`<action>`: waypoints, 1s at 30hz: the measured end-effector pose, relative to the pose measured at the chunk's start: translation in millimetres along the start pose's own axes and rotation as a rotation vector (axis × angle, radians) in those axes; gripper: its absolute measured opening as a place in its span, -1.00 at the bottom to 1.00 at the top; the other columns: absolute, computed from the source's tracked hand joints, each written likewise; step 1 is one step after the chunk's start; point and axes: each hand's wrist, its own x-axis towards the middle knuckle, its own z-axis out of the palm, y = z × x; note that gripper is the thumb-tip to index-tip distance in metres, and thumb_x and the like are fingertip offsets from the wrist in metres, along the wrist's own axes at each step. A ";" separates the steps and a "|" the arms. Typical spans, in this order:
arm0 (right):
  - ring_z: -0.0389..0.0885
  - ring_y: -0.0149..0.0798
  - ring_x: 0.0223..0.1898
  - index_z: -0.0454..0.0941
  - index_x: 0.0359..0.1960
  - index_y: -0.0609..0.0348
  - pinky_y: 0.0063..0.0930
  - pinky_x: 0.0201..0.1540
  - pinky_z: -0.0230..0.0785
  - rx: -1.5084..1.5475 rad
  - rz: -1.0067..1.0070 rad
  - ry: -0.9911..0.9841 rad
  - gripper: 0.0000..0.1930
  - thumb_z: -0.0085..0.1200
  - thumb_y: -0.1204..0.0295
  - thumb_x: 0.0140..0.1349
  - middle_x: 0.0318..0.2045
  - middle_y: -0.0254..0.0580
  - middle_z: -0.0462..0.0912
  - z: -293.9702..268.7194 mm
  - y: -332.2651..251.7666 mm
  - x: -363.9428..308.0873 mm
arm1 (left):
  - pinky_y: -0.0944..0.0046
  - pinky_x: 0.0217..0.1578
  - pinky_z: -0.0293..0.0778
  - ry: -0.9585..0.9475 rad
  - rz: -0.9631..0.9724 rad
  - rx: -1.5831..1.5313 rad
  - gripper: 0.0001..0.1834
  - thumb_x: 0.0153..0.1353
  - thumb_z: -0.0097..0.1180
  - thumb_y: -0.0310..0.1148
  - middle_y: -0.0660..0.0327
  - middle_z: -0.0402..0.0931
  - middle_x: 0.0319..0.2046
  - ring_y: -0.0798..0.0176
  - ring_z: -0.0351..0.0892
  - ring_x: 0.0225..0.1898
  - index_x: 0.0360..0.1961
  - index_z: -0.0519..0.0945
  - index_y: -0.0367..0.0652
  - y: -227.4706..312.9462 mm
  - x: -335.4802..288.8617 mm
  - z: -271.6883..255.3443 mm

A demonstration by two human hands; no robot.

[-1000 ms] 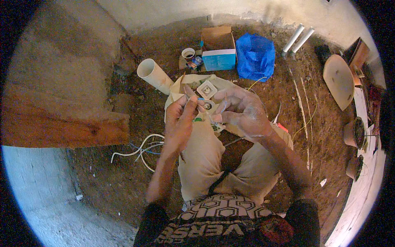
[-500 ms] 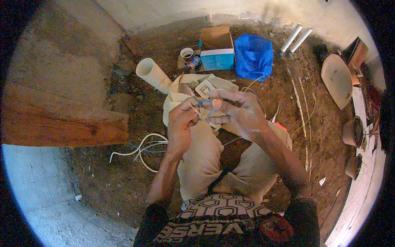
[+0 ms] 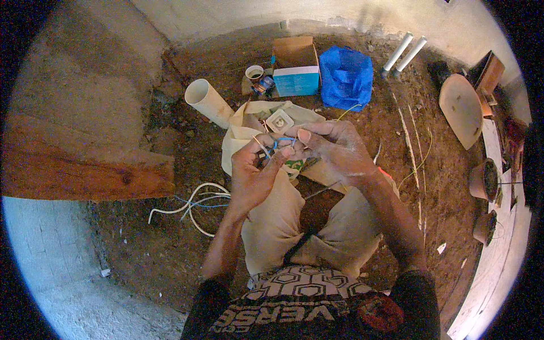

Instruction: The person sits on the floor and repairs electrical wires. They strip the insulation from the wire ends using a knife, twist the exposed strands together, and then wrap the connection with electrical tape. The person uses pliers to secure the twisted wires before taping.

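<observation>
Over my lap, both hands meet at a thin blue wire [image 3: 283,139]. My left hand [image 3: 256,170] is closed around part of it, and a pale strand [image 3: 262,146] sticks up between its fingers. My right hand [image 3: 343,148] pinches the blue wire's other end between thumb and fingertips. Just beyond the fingers, a square white electrical fitting [image 3: 279,121] lies on a cream cloth or bag [image 3: 241,133]. A small green and white patch [image 3: 294,165] shows below the hands; its kind is unclear.
A wide white pipe [image 3: 208,103] stands at far left of the cloth. Beyond are an open blue box [image 3: 297,82], a blue bag [image 3: 345,79] and a small tub [image 3: 254,72]. White cables [image 3: 192,207] loop at left, below a wooden plank [image 3: 90,164]. Buckets [image 3: 484,180] stand at right.
My right hand's fingers have drawn in and closed on the blue wire. The left thumb has moved up toward the right fingertips.
</observation>
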 end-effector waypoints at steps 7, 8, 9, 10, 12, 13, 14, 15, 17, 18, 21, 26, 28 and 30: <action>0.55 -0.49 -0.43 0.68 -0.24 0.31 -0.55 -0.32 0.44 -0.193 -0.095 -0.041 -0.75 0.14 0.32 0.37 -0.46 -0.33 0.64 -1.9 -14.5 -2.9 | 0.51 -0.43 0.35 -0.030 -0.090 -0.001 -0.85 0.28 0.26 -0.43 0.39 0.57 -0.42 0.57 0.43 -0.42 -0.15 0.63 -0.20 -7.7 -2.1 -4.5; 0.54 -0.50 -0.44 0.68 -0.26 0.31 -0.55 -0.34 0.43 -0.192 -0.096 -0.040 -0.76 0.13 0.33 0.37 -0.47 -0.34 0.62 -1.2 -15.0 -2.9 | 0.51 -0.43 0.33 -0.035 -0.097 -0.029 -0.85 0.28 0.26 -0.42 0.40 0.56 -0.43 0.57 0.41 -0.43 -0.15 0.63 -0.19 -7.5 -2.1 -4.3; 0.53 -0.50 -0.45 0.67 -0.26 0.30 -0.55 -0.35 0.42 -0.262 -0.122 -0.031 -0.77 0.13 0.34 0.37 -0.48 -0.35 0.61 -0.4 -16.7 -2.7 | 0.51 -0.43 0.32 -0.040 -0.104 -0.056 -0.85 0.28 0.26 -0.42 0.41 0.55 -0.44 0.58 0.40 -0.43 -0.15 0.63 -0.19 -6.5 -2.0 -4.1; 0.52 -0.50 -0.45 0.66 -0.26 0.30 -0.55 -0.36 0.41 -0.332 -0.149 -0.021 -0.78 0.13 0.35 0.37 -0.50 -0.36 0.59 0.0 -19.1 -2.6 | 0.51 -0.44 0.31 -0.045 -0.111 -0.084 -0.85 0.28 0.26 -0.42 0.42 0.54 -0.45 0.58 0.38 -0.43 -0.15 0.63 -0.18 -5.1 -1.7 -3.4; 0.50 -0.51 -0.47 0.65 -0.27 0.30 -0.55 -0.38 0.39 -0.431 -0.193 0.000 -0.80 0.12 0.37 0.38 -0.52 -0.38 0.56 -2.3 -12.8 -2.6 | 0.49 -0.42 0.31 -0.038 -0.102 -0.094 -0.86 0.28 0.26 -0.41 0.42 0.54 -0.45 0.59 0.39 -0.42 -0.16 0.64 -0.19 1.1 -0.3 -1.5; 0.49 -0.52 -0.48 0.64 -0.27 0.30 -0.55 -0.39 0.38 -0.460 -0.210 0.013 -0.80 0.11 0.38 0.38 -0.54 -0.39 0.54 -4.6 -3.1 -2.0 | 0.49 -0.41 0.32 -0.036 -0.096 -0.100 -0.86 0.29 0.26 -0.40 0.42 0.54 -0.45 0.59 0.40 -0.41 -0.17 0.64 -0.19 3.2 0.4 -0.8; 0.48 -0.52 -0.49 0.63 -0.27 0.30 -0.55 -0.40 0.37 -0.476 -0.214 0.018 -0.81 0.11 0.39 0.38 -0.54 -0.40 0.53 -7.1 2.6 -2.7 | 0.48 -0.39 0.32 -0.046 -0.125 -0.099 -0.86 0.29 0.26 -0.39 0.42 0.54 -0.46 0.59 0.39 -0.40 -0.18 0.65 -0.19 3.5 0.7 -1.2; 0.46 -0.52 -0.49 0.62 -0.28 0.29 -0.55 -0.41 0.36 -0.492 -0.219 0.024 -0.82 0.10 0.40 0.38 -0.55 -0.40 0.51 -8.7 6.0 -3.3 | 0.48 -0.38 0.32 -0.057 -0.154 -0.098 -0.87 0.29 0.26 -0.38 0.42 0.54 -0.46 0.58 0.39 -0.40 -0.20 0.65 -0.19 3.6 1.0 -2.5; 0.45 -0.52 -0.51 0.61 -0.29 0.29 -0.54 -0.42 0.34 -0.497 -0.205 0.014 -0.83 0.10 0.41 0.37 -0.55 -0.40 0.50 -7.3 4.3 -3.3 | 0.47 -0.37 0.33 -0.077 -0.155 -0.087 -0.87 0.30 0.25 -0.37 0.42 0.54 -0.46 0.58 0.39 -0.40 -0.23 0.66 -0.20 4.7 1.1 -4.4; 0.44 -0.52 -0.51 0.61 -0.29 0.29 -0.53 -0.43 0.33 -0.502 -0.199 0.010 -0.84 0.10 0.42 0.37 -0.54 -0.40 0.50 -7.0 3.2 -3.7 | 0.47 -0.37 0.33 -0.090 -0.125 -0.079 -0.87 0.30 0.25 -0.36 0.42 0.55 -0.45 0.57 0.38 -0.40 -0.24 0.67 -0.20 6.9 1.6 -4.8; 0.43 -0.51 -0.51 0.61 -0.30 0.28 -0.53 -0.44 0.32 -0.523 -0.195 -0.003 -0.84 0.11 0.42 0.36 -0.52 -0.38 0.51 -6.4 -3.9 -4.1 | 0.47 -0.37 0.33 -0.109 -0.170 -0.130 -0.87 0.30 0.25 -0.36 0.42 0.56 -0.44 0.56 0.38 -0.40 -0.27 0.68 -0.20 3.7 1.0 -8.8; 0.44 -0.51 -0.51 0.62 -0.29 0.28 -0.51 -0.44 0.32 -0.535 -0.219 0.005 -0.85 0.12 0.43 0.35 -0.52 -0.36 0.52 -8.7 -1.4 -5.2 | 0.45 -0.34 0.38 -0.093 -0.263 -0.243 -0.90 0.25 0.29 -0.40 0.38 0.60 -0.40 0.56 0.43 -0.37 -0.27 0.68 -0.20 3.3 -1.0 -6.2; 0.45 -0.50 -0.50 0.62 -0.28 0.28 -0.51 -0.44 0.33 -0.553 -0.233 0.008 -0.85 0.12 0.43 0.35 -0.52 -0.35 0.53 -8.8 -2.1 -5.3 | 0.45 -0.33 0.40 -0.105 -0.243 -0.274 -0.90 0.23 0.31 -0.43 0.36 0.62 -0.39 0.55 0.45 -0.35 -0.27 0.67 -0.20 5.7 -0.2 -4.5; 0.46 -0.50 -0.50 0.62 -0.28 0.28 -0.50 -0.43 0.34 -0.565 -0.249 0.002 -0.85 0.12 0.43 0.35 -0.52 -0.35 0.54 -9.1 -2.8 -5.4 | 0.44 -0.32 0.41 -0.102 -0.224 -0.220 -0.90 0.21 0.33 -0.46 0.35 0.62 -0.39 0.55 0.46 -0.35 -0.27 0.67 -0.21 2.6 -0.4 -5.2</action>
